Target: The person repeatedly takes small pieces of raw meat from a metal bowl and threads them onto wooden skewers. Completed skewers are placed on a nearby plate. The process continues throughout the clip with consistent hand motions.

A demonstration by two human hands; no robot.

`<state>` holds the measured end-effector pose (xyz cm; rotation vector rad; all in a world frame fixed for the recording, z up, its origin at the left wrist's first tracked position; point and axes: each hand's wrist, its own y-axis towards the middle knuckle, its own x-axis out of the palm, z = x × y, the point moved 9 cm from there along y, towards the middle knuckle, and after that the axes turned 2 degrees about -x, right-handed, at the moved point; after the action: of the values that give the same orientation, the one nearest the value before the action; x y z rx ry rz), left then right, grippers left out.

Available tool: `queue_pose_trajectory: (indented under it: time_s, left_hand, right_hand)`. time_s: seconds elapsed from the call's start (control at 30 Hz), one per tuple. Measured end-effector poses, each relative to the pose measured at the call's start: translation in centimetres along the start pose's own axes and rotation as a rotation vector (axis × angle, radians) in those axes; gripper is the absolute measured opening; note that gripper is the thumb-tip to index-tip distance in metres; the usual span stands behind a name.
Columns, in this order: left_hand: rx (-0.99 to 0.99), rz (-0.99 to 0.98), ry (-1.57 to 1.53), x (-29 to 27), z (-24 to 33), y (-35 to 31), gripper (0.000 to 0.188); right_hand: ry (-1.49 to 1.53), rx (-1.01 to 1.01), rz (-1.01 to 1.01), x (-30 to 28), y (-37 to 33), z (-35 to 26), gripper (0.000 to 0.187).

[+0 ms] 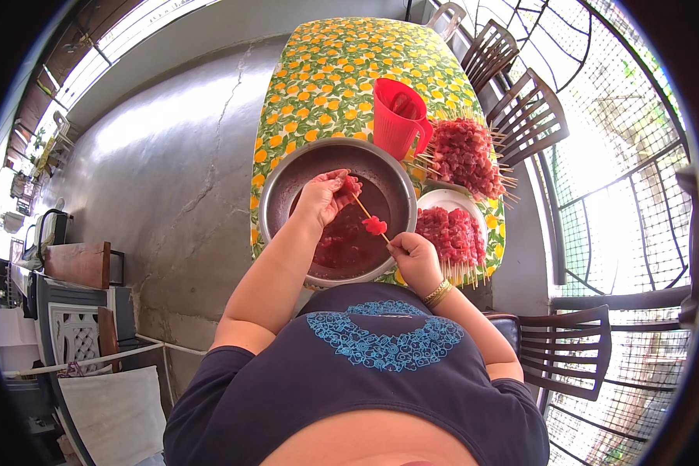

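My right hand (416, 261) grips the lower end of a thin wooden skewer (363, 208), which slants up to the left over the metal basin. One lump of raw red meat (374, 226) sits partway along the stick. At its upper end, my left hand (325, 196) is closed on another piece of raw meat (351, 186); whether the tip has pierced it cannot be seen. Beneath both hands, the wide steel basin (276, 182) holds dark red liquid and more meat. A white plate (446, 199) of loaded meat skewers (450, 235) lies just right of the basin.
Behind the plate is a tall pile of meat skewers (464, 159), sticks poking out sideways. A red plastic pitcher (396, 128) stands behind the basin. The table wears a lemon-patterned cloth (334, 70). Wooden chairs (530, 116) line the right side by a metal grille.
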<state>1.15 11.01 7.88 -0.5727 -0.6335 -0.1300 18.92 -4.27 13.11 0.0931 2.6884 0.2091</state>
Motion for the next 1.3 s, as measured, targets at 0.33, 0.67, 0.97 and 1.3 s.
queue_pose_trajectory:
  time_s: [0.33,0.67,0.97,1.3]
  left_hand:
    - [0.374,0.037,0.275,2.0,0.4,-1.7,0.009]
    - [0.038,-0.181,-0.043,3.9,-0.6,-2.4,0.029]
    - [0.068,-0.029,0.006,2.4,-2.4,-1.8,0.027]
    - [-0.017,-0.083,0.103,3.0,-5.9,-1.7,0.029]
  right_hand:
    - [0.111,0.107,-0.008,0.4,-0.3,1.0,0.009]
    - [0.440,0.273,-0.026,1.6,-0.4,3.8,0.008]
    - [0.275,0.218,-0.037,2.2,-0.4,3.4,0.008]
    - [0.280,0.246,0.037,2.0,1.0,3.6,0.010]
